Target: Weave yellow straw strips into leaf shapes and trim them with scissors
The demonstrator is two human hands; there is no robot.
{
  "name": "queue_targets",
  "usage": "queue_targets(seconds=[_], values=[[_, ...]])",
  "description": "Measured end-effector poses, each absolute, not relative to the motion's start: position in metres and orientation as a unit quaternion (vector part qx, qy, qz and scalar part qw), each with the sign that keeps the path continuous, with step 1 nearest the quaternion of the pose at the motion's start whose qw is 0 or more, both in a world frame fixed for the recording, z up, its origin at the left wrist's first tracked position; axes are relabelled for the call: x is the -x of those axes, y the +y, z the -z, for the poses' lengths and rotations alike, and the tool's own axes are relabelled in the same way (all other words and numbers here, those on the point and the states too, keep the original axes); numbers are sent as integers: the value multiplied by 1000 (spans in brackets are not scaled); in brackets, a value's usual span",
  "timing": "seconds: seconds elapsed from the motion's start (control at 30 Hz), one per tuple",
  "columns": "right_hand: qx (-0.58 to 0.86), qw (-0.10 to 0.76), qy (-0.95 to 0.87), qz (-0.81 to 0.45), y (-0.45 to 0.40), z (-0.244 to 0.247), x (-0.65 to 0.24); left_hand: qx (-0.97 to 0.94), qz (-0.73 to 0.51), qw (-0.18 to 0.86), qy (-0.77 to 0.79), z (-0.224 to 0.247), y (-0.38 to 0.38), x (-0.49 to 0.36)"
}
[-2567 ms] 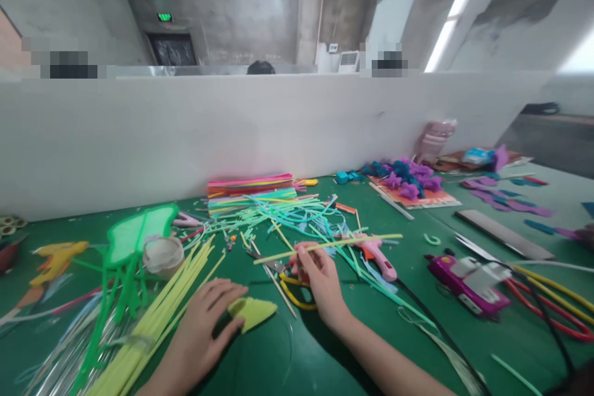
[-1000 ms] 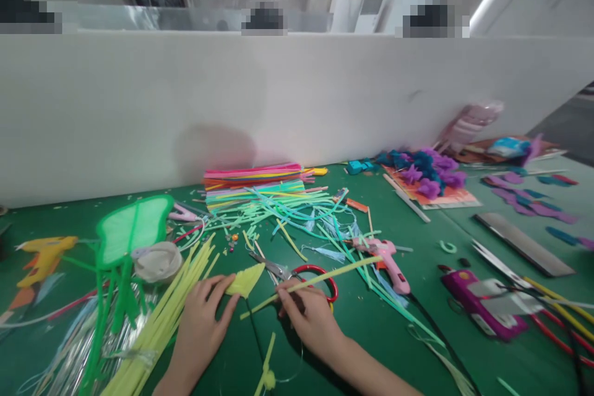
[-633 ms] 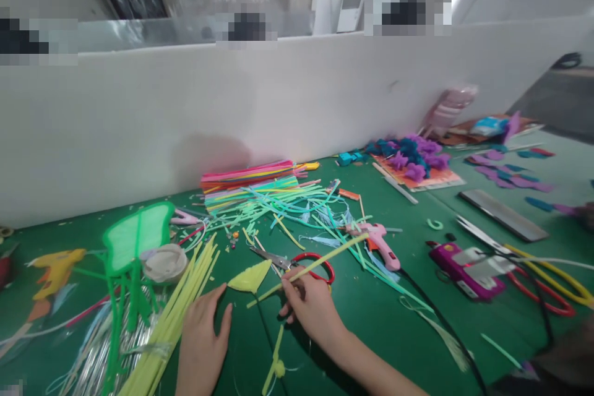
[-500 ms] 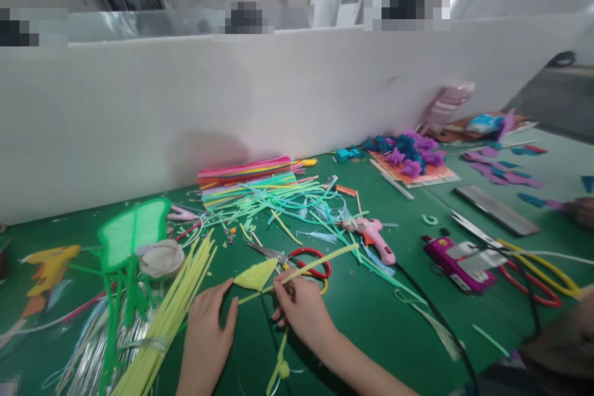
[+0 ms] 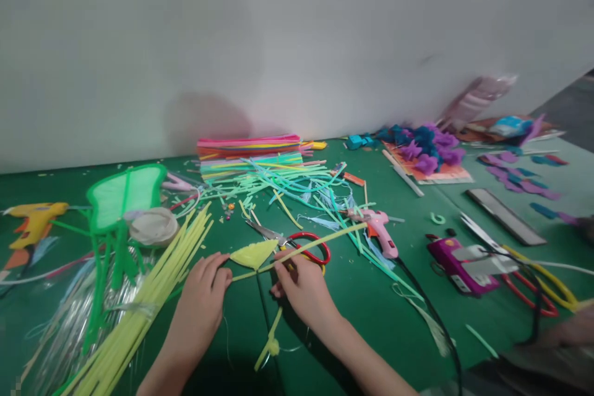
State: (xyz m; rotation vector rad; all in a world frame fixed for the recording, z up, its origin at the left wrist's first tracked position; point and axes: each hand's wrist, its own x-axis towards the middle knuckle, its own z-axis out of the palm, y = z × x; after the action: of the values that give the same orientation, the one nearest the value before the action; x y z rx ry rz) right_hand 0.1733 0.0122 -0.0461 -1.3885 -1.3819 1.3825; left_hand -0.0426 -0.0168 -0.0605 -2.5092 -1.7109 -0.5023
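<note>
A long yellow pipe cleaner (image 5: pixel 323 240) runs slantwise between my hands. My left hand (image 5: pixel 203 291) pinches its lower left end, fingertips close to the tip of a yellow leaf shape (image 5: pixel 253 255). My right hand (image 5: pixel 304 288) grips the stem farther along, thumb on top, other fingers curled below and partly hidden. The leaf rests against the stem's upper side; whether they are joined I cannot tell. Below my right hand hangs another yellow stem with a small knot (image 5: pixel 273 346). Red-handled scissors (image 5: pixel 309 241) lie just behind, partly covered by the stem.
To my left are a bundle of yellow pipe cleaners (image 5: pixel 153 297), a green mesh wing shape (image 5: pixel 125 195) and a yellow glue gun (image 5: pixel 34 223). Rightward lie a pink glue gun (image 5: pixel 380 232), a purple box (image 5: pixel 464 269) and larger scissors (image 5: pixel 487 240). A white partition (image 5: pixel 278 55) stands behind. Another person's arm is at far right.
My view has tipped downward, so the table sits higher in the picture. My left thumb and fingers have closed together onto the pipe cleaner's end; my right hand keeps its grip.
</note>
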Motion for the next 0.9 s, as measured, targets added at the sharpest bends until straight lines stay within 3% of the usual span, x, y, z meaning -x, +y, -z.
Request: queue_targets(seconds=[0.1, 0.23, 0.5, 0.67, 0.9], values=[[532, 381, -588, -476, 16, 47, -182, 815, 172, 17, -553, 63, -16, 53], [494, 342, -704, -379, 20, 52, -188, 815, 186, -3, -549, 62, -11, 55], [488, 305, -711, -403, 22, 58, -188, 736, 241, -156, -612, 55, -11, 31], [512, 312, -672, -433, 24, 58, -187, 752, 195, -49, -628, 55, -24, 53], [510, 331, -649, -457, 23, 63, -187, 743, 184, -54, -641, 55, -30, 55]])
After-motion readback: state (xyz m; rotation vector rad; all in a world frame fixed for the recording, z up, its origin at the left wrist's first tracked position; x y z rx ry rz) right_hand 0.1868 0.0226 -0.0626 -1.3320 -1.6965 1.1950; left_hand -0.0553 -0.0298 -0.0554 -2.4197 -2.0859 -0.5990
